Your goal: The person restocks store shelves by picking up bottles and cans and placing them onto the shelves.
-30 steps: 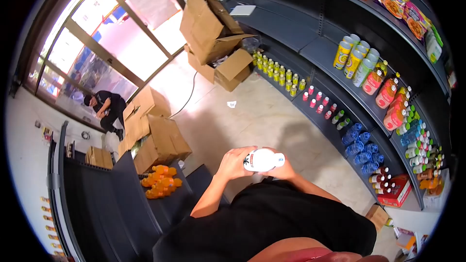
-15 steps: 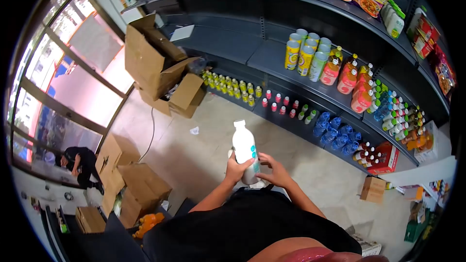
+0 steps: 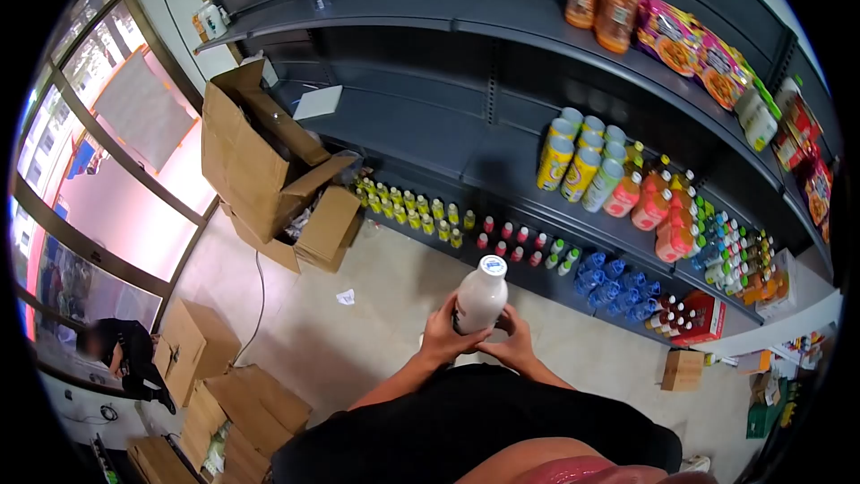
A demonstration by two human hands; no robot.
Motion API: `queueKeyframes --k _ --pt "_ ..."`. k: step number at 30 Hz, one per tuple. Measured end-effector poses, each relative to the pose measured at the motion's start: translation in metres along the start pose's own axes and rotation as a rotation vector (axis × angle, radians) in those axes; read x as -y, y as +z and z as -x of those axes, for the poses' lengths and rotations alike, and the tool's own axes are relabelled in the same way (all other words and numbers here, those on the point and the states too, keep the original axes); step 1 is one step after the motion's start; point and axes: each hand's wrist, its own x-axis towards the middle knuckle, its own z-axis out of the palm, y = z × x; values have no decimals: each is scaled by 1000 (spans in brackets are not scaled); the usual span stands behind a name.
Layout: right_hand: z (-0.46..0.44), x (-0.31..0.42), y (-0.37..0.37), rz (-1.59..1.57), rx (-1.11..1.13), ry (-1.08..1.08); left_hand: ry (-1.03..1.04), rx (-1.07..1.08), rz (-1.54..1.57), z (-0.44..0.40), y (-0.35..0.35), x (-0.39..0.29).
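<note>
White bottle (image 3: pixel 484 300) held above floor (image 3: pixel 394 305), near lower shelf (image 3: pixel 539 287) front edge, left hand (image 3: pixel 449 333) grip clasped around bottle body, right hand (image 3: pixel 511 341) grip curled at bottle's lower side, closure indeterminable.

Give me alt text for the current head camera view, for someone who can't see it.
A person's left hand holds a white bottle, with the right hand at its lower side. Ahead, dark shelves carry cans and other drinks; at the picture's left are cardboard boxes and another person.
</note>
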Motion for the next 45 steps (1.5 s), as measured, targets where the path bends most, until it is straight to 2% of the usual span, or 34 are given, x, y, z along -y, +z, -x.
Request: queueKeyframes --k 1,2,5,6,7,9,13,15,17,18,19,20,22,23,24,25,26,27,29,30,32,35,36,39,40,45 --pt "-19 -2 6 40 7 -64 12 5 -23 -14 -16 -6" --pt "-40 -3 12 79 11 -127 10 97 65 -31 -41 -11" --pt "-120 3 37 124 -39 -333 138 123 151 -87 -94 12" --pt "-149 13 48 110 -40 -306 171 142 302 -104 -102 50" --pt "-174 26 55 100 -42 -278 233 126 231 -121 -112 59" --pt "-215 45 67 127 -75 -275 226 77 421 -159 -115 72" --pt "-287 80 59 158 -67 -316 435 97 331 -254 -143 51" --pt "-335 115 48 154 -51 -508 517 101 284 -309 -153 40" --pt "-388 149 24 345 -72 -757 680 164 189 -368 -175 -31" --pt "-411 177 17 408 -82 -864 780 75 87 -394 -183 -51" --pt "-434 194 11 374 -106 -789 889 -18 -20 -423 -188 -70" --pt "-459 214 1 385 -136 -820 960 -71 -14 -458 -190 -94" --pt "-508 258 -14 402 -192 -959 1063 -167 166 -510 -186 -147" --pt "-534 278 -24 413 -221 -1026 1111 -212 350 -535 -180 -178" --pt "-557 296 -34 419 -254 -1071 1113 -256 143 -560 -187 -198" --pt "-578 313 -46 416 -266 -1054 1113 -310 -51 -585 -196 -216" --pt "-594 330 -66 388 -216 -907 1093 -354 -166 -606 -195 -230" --pt "-606 345 -83 361 -166 -753 944 -330 -194 -610 -188 -249" --pt "-648 329 -104 699 -461 -723 927 -131 -8 -653 -168 -254" --pt "-657 328 -111 805 -544 -667 917 -95 -16 -684 -160 -248" --pt "-691 313 -142 898 -576 -624 885 -15 -53 -752 -143 -221" --pt "-706 299 -173 981 -571 -537 779 67 100 -804 -101 -199" --pt "-706 294 -182 1008 -554 -483 746 43 10 -795 -93 -203" --pt "-709 274 -195 1078 -608 -393 716 169 -18 -802 -67 -191" --pt "-710 268 -200 1075 -620 -362 676 253 67 -809 -58 -185" --pt "-719 258 -215 1143 -646 -268 634 311 131 -830 -36 -182"
